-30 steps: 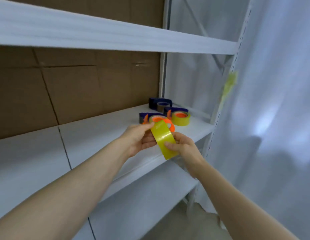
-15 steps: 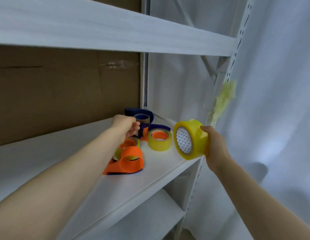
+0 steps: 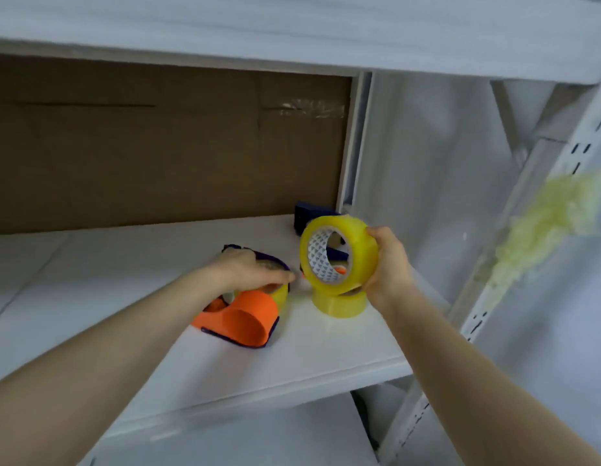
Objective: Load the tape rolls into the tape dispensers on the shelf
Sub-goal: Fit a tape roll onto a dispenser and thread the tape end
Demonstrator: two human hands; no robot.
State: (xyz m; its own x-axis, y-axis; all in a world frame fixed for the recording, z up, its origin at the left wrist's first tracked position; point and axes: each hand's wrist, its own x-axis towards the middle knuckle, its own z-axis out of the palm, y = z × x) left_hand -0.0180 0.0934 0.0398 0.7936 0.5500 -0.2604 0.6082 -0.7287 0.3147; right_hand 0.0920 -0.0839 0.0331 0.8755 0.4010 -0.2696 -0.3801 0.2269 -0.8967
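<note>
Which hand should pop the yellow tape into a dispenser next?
Right hand: it already grips the yellow tape roll. The left hand rests on the purple dispenser and could steady it.

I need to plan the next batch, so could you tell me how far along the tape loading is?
Done, it seems: the orange dispenser at the front has a yellow roll seated in it, with the left hand resting on top. In hand: the right hand grips a yellow tape roll above the shelf. Left: a loose roll and a dark blue dispenser at the back.
</note>
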